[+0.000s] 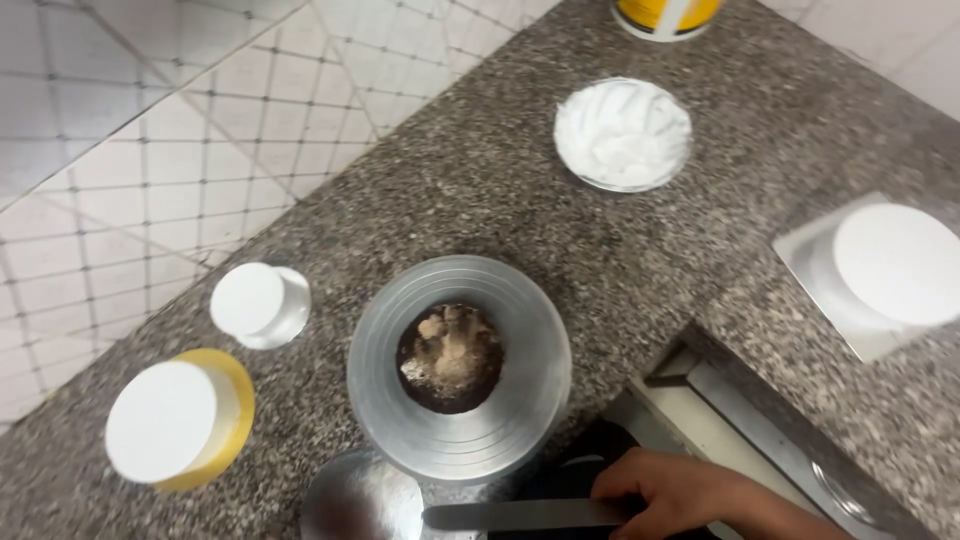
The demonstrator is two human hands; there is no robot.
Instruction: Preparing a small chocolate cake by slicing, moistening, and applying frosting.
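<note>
A small dark round cake (pixel 450 358) with pale crumbs on top sits in the middle of a round metal turntable (pixel 520 330) on a speckled granite counter (pixel 480 190). My right hand (pixel 690 495) comes in at the bottom edge, right of the turntable, with its fingers curled over the handle end of a flat metal palette knife (pixel 520 515). The blade points left, just below the turntable's rim. My left hand is out of view.
A round metal dish (pixel 360 500) lies at the knife's tip. Left of the turntable stand a small white jar (pixel 260 303) and a yellow tub with a white lid (pixel 175 420). A bowl of white cream (pixel 622 135) and a yellow container (pixel 665 15) stand behind. A white cake on a square silver board (pixel 895 265) is at the right.
</note>
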